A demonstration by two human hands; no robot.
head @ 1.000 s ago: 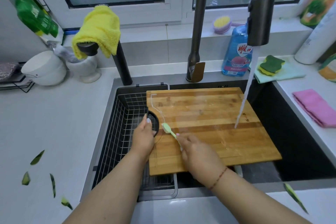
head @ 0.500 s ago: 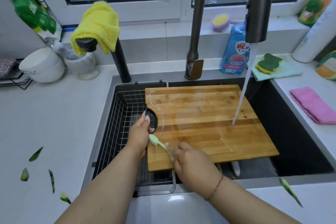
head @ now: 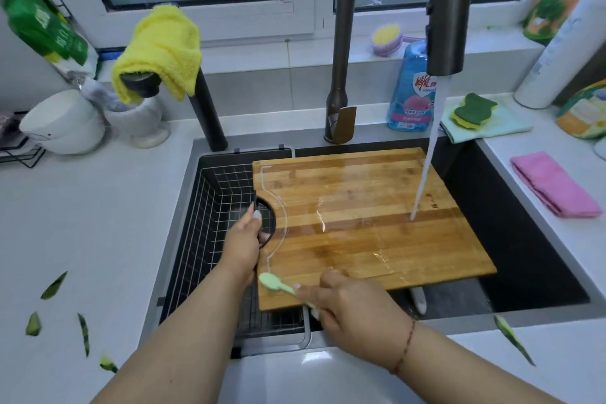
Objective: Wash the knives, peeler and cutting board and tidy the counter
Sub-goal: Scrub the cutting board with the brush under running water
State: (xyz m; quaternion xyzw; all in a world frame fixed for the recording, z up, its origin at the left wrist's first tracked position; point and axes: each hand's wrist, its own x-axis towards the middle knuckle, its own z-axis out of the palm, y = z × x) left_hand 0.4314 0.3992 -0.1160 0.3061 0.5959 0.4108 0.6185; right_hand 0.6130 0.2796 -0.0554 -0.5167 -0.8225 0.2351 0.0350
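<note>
Across the sink [head: 541, 239], the bamboo cutting board [head: 360, 223] lies flat, its left end over the wire drainer basket [head: 213, 223] and its right part under the stream of water [head: 426, 157] falling from the dark pull-down faucet [head: 447, 20]; its surface is wet and glistening. Left hand [head: 242, 246] grips the board at its round handle cutout, fingers curled over the edge. Right hand [head: 354, 308] holds a pale green small brush [head: 273, 284], fingers closed round its handle, with the head resting on the board's near left corner. Judged from this, the board is mid-scrub: rinsing and brushing are under way but not finished. A white handle [head: 419, 300], possibly a knife or the peeler, shows in the basin beneath the board's near edge; whether it has been washed cannot be told. No other knife is visible. Tidying appears not yet begun, since green vegetable peelings [head: 54, 285] lie scattered on the white counter [head: 98, 207] to the left, and one more lies on the near right. A small dark mark is printed on the board near the water's landing point, too small to read. Behind the faucet stands a blue dish-soap bottle [head: 410, 92] with a red-and-white label in Chinese characters, not legible here. Beside it a green-and-yellow sponge [head: 472, 111] sits on a pale cloth, and a folded pink cloth [head: 554, 184] lies to the right; a yellow cloth [head: 160, 49] hangs over a second spout
</note>
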